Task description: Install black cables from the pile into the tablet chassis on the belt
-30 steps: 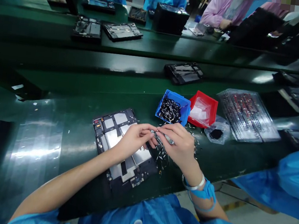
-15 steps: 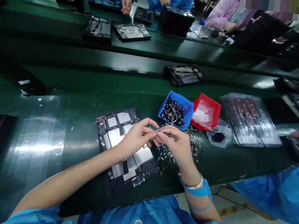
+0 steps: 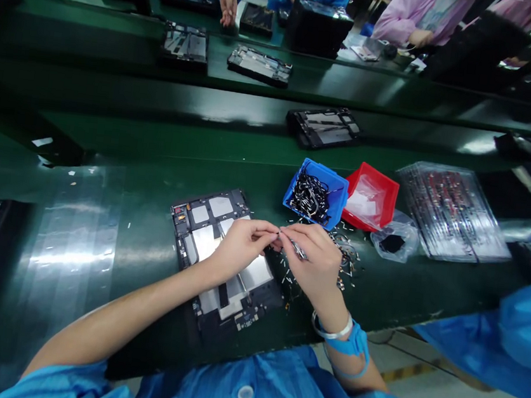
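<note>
An opened tablet chassis with silver shield plates lies on the green belt in front of me. Above its right edge my left hand and my right hand meet fingertip to fingertip, both pinching one small thin strip part. The right hand also keeps a few more small strips tucked in its palm. Loose scraps of the same kind are scattered on the belt just right of my hands. A blue wrist strap is on my right wrist.
A blue bin of small black parts and a red bin stand beyond my hands. A small plastic bag and clear part trays lie to the right. More tablet chassis sit on far belts. People's hands work there. A blue sleeve is at right.
My hands stayed together over the chassis edge, fingers shifting slightly on the small strip. A neighbour's hand seen at the right edge half a second ago has gone from view.
</note>
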{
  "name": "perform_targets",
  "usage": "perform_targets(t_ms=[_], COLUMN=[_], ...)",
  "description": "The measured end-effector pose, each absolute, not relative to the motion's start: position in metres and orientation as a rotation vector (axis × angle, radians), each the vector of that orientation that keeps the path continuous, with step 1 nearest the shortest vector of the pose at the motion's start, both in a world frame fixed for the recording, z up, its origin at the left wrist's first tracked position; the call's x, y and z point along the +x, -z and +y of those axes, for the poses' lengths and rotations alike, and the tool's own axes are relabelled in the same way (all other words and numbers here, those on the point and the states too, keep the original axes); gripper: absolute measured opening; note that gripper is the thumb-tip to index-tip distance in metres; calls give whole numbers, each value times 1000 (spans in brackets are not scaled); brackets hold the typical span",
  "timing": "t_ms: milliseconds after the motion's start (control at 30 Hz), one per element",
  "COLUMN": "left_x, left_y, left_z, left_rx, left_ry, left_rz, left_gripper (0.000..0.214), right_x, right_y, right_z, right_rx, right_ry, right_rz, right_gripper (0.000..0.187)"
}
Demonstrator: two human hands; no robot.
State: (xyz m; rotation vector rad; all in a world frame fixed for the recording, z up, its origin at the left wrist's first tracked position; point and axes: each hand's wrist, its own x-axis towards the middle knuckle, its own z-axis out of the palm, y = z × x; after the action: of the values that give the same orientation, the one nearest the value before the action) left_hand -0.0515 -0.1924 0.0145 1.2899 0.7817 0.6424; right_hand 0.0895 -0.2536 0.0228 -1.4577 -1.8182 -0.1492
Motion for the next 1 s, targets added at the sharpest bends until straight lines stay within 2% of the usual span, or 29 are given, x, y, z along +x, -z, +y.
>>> perform_targets(t_ms=[167, 267, 333, 400, 500, 600, 767, 867, 933, 1000], left_x=[-53, -54, -55, -56, -58, -61, -71, -85, -99, -119], left_y=[-16, -16, -16, -18, -24, -30, -33, -30, -25, -17], left_z=[-191, -188, -187, -186, -188, -193, -209, -225, -239, -256], left_rx=[1350, 1227, 1122, 1026, 911, 820, 682, 621, 624, 723], left_ry=[-613, -555, -551, -555, -513, -452, -425, -433, -438, -521], left_rz=[793, 752, 672, 555, 390, 303, 282, 316, 346, 461], left_gripper=[15, 14, 26, 46, 75, 89, 90, 90, 84, 70], right_x=[98, 119, 133, 138, 127, 107, 91, 84, 77, 67], right_y=[-23, -21, -21, -23, -26, -28, -33, -41, -46, -49], right_z=[-248, -241, -238, -238, -244, -248, -254, -262, -266, -266], right_rx=[-1444, -1603, -1750, -1780, -1505, -1199, -1055, -1034, -1004, -1015], right_ry=[120, 231, 263, 18, -673, -1007, -1001, -930, -916, -974], right_rz=[-1883, -1693, -1498, -1407, -1400, -1325, -1364, -1530, -1636, -1680], right_gripper=[16, 17, 16, 16, 12, 10, 3, 10, 13, 9])
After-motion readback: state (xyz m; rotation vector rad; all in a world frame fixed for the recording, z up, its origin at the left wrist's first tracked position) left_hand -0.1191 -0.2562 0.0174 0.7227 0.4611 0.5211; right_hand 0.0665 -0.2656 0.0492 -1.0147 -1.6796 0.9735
